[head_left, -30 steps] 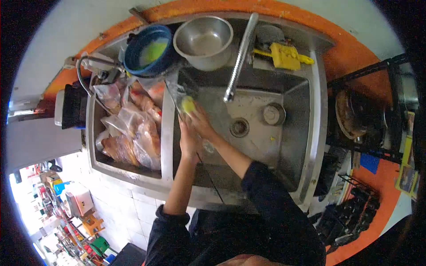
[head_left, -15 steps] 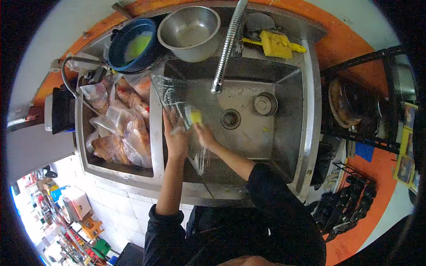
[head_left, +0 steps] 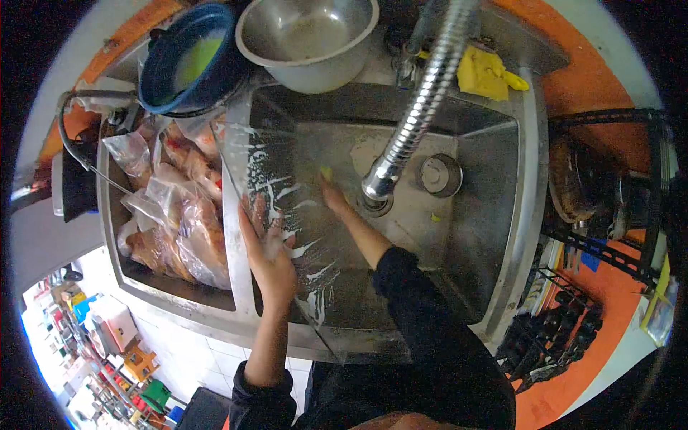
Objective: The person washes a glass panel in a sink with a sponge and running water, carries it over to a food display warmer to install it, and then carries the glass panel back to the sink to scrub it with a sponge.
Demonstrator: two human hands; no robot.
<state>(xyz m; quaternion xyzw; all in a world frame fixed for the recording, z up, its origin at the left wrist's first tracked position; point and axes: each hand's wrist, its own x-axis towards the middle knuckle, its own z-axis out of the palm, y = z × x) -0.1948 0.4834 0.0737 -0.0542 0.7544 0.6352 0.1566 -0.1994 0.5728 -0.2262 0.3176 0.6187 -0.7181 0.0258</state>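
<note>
A clear, see-through sheet (head_left: 276, 188) with streaks of white foam lies slanted over the left part of the large sink basin (head_left: 487, 215). My left hand (head_left: 269, 254) is at its left edge, fingers spread against the sheet and partly covered by foam. To the right, my right hand (head_left: 332, 197) is closed on a small yellow-green sponge (head_left: 326, 174), seen dimly around the sheet; whether it touches the sheet I cannot tell.
Bagged meat (head_left: 183, 222) fills the left basin. Behind stand a blue bucket (head_left: 154, 82) and a steel bowl (head_left: 315, 68). The metal faucet (head_left: 419, 115) hangs over the basin. A metal cup (head_left: 438, 175) and yellow cloth (head_left: 484, 74) are at the right.
The right hand and sponge have moved away from the left hand, to the right. The left hand has shifted left and down with the sheet, and more foam streaks show. The view has moved closer.
</note>
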